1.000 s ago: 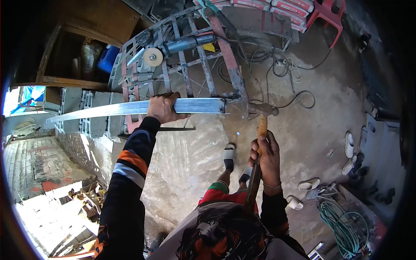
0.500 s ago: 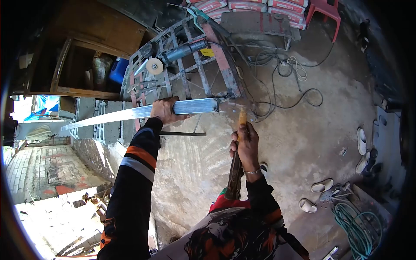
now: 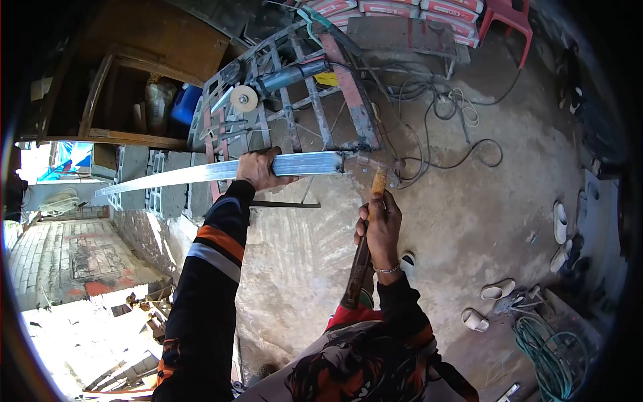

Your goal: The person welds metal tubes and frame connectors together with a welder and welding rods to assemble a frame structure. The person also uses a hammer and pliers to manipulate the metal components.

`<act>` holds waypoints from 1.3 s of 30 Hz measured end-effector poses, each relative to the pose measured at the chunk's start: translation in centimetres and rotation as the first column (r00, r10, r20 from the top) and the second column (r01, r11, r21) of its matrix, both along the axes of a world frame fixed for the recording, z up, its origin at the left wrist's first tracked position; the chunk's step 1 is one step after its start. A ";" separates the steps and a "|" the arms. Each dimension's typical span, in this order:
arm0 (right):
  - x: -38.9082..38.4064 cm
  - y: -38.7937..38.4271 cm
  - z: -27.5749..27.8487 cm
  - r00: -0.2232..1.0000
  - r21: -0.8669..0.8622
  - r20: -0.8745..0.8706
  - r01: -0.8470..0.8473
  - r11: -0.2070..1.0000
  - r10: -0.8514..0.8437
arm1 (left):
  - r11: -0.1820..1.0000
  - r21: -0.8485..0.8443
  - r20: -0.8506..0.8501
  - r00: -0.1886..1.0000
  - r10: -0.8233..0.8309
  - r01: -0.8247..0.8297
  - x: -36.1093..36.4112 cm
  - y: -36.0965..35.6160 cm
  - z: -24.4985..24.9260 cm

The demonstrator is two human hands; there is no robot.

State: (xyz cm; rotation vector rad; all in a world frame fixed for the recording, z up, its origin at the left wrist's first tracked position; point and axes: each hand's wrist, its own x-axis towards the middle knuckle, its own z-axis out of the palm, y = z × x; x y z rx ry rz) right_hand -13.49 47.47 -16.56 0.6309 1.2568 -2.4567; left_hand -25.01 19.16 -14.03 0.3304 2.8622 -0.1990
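left hand clenched around the steel tube; right hand grips the hammer, its blurred head beyond the fingers, at the tube's end.

Bare, stained concrete floor underfoot, with black cables looping across it; a red plastic chair and stacked sacks at the far edge; a dark wooden cabinet above grey concrete blocks; pale sandals and a coiled green hose to the right; hard sunlight on the brick paving outside.
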 end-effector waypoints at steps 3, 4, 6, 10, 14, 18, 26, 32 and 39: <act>0.3 -0.5 -0.2 0.999 0.024 -0.022 -0.027 0.999 0.027 | 1.000 0.005 0.011 1.000 -0.006 0.006 0.0 -0.1 0.1; 0.2 0.2 0.1 0.999 0.024 -0.003 -0.051 0.998 0.051 | 1.000 0.006 0.012 1.000 -0.017 0.017 -0.2 -0.2 -0.1; 0.3 0.3 0.2 1.000 0.020 0.030 0.001 1.000 -0.002 | 0.997 0.022 -0.066 0.996 -0.067 0.069 0.0 -0.6 -0.4; 0.2 -0.5 -0.2 0.996 0.059 -0.047 -0.071 0.996 0.074 | 0.999 -0.033 0.031 0.999 0.004 -0.003 0.0 -0.1 -0.1; 0.0 -0.2 0.3 0.999 0.046 -0.011 0.032 0.998 -0.032 | 1.000 -0.001 -0.034 0.999 -0.029 0.029 0.0 -0.3 -0.2; 0.7 -0.1 0.3 0.999 0.071 -0.010 -0.036 0.997 0.037 | 0.999 -0.005 -0.036 0.999 -0.038 0.037 -0.1 -0.8 -0.6; 0.2 -0.1 0.0 1.000 0.052 -0.007 -0.004 0.999 0.005 | 0.998 0.010 -0.047 0.997 -0.062 0.062 -0.2 -1.0 -0.8; 0.1 0.4 0.2 0.997 0.042 0.009 -0.072 0.997 0.071 | 1.000 0.006 0.024 1.000 0.019 -0.019 -0.2 -0.1 0.1; 2.4 3.3 -0.6 0.999 0.061 0.020 -0.048 0.997 0.047 | 0.999 0.040 0.110 0.993 -0.032 0.027 -1.3 -0.7 0.8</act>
